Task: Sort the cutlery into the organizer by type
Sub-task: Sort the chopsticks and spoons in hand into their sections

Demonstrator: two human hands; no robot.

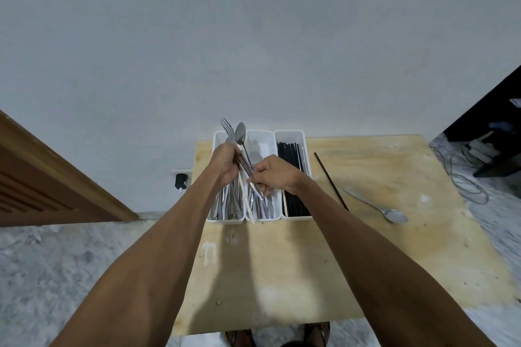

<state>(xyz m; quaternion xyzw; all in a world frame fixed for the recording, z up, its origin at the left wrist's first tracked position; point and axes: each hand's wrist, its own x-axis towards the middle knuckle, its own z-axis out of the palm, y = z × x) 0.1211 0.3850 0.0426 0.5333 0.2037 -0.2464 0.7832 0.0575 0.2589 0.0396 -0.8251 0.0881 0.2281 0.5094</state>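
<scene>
A white three-compartment organizer (pixel 290 134) stands at the far edge of the plywood table (pixel 366 248). Its left and middle compartments hold silver cutlery; the right one holds black chopsticks (pixel 293 155). My left hand (pixel 225 162) is raised over the left compartment, shut on a bunch of cutlery with a fork (pixel 227 128) and a spoon (pixel 241 134) sticking up and a pale chopstick (pixel 248 205) hanging down. My right hand (pixel 275 175) pinches the handle end of one silver piece in that bunch. A loose spoon (pixel 377 207) and a loose black chopstick (pixel 331 182) lie right of the organizer.
A wooden door frame (pixel 56 177) stands at the left. A black plug (pixel 181 181) sits in a wall socket behind the table. Cables (pixel 462 177) and dark furniture lie on the marble floor at the right. My feet (pixel 282 335) show below the table's near edge.
</scene>
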